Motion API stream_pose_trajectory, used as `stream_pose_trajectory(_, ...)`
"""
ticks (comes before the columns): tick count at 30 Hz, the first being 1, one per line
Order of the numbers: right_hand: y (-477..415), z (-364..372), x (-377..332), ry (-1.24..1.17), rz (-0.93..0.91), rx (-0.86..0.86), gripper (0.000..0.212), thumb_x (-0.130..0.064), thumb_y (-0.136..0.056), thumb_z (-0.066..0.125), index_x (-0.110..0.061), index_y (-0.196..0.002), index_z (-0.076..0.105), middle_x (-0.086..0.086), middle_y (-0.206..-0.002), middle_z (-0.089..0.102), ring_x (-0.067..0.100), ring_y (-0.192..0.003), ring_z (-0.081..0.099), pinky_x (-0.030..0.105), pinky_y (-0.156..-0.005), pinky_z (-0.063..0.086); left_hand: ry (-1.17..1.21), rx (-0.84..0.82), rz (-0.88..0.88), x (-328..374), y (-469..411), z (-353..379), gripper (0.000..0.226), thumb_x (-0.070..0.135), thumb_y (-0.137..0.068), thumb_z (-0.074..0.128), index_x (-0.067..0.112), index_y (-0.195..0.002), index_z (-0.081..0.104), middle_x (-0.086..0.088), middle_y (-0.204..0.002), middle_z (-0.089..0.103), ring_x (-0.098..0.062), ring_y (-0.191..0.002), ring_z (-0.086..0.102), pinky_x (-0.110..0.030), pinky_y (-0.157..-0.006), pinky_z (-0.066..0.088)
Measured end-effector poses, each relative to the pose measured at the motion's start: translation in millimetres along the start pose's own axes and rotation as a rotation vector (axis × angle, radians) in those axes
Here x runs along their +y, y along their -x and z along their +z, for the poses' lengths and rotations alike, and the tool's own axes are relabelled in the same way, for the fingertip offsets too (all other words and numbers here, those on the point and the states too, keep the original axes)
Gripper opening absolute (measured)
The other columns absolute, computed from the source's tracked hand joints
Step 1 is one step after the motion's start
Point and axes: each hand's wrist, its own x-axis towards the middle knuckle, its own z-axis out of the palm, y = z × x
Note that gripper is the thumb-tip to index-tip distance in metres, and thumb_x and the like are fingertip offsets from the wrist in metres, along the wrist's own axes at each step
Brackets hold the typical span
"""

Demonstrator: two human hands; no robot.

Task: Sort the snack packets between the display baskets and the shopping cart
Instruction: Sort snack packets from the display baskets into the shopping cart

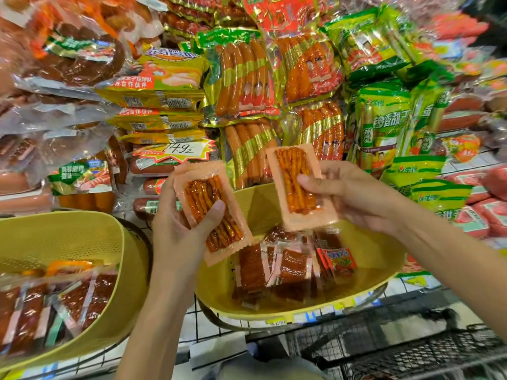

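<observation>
**Two packets up, one in each hand**

Pinching the left packet (pixel 212 212) in the left hand (pixel 175 231), thumb across the front, fingers behind. Long axis tilted, lower end sloping inward from the grip. Pinching the right packet (pixel 297 185) in the right hand (pixel 354 196) the same way, thumb over the strips. Long axis nearly upright, inward of the palm. Both held above the near basket (pixel 274 314), right under the two grips, dark packets lying in its bottom. Outward and below the left grip, a second basket (pixel 82 223). Outward and below the right grip, the wire cart (pixel 411 349), nearer that hand. Likely a short drop for the near basket, a swing down and outward for the cart.
</observation>
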Motion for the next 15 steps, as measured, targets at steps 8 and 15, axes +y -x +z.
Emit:
stream_pose_trajectory(8, -13.7, 49.7, 15.4, 0.344, -0.181, 0.041, 0.019, -0.017, -0.072, 0.077, -0.011, -0.087, 0.068, -0.010, -0.075, 0.073, 0.002, -0.068, 0.068, 0.011, -0.058, 0.050, 0.027, -0.265, -0.127, 8.2, 3.4, 19.9, 0.043, 0.043, -0.093, 0.046, 0.032, -0.134, 0.044, 0.007, -0.123, 0.065, -0.014, -0.114, 0.063, -0.040, -0.086, 0.056)
stream_pose_trajectory(15, -30.4, 18.2, -3.7, 0.898, -0.194, -0.108, 0.041, -0.046, -0.077, 0.058, -0.006, -0.082, 0.062, -0.001, -0.067, 0.060, 0.008, -0.057, 0.057, 0.027, -0.058, 0.053, -0.104, -0.234, -0.164, 7.4, -4.1, 21.5, 0.063, 0.036, -0.068, 0.072, 0.026, -0.126, 0.051, 0.007, -0.110, 0.070, -0.009, -0.103, 0.067, -0.035, -0.083, 0.055)
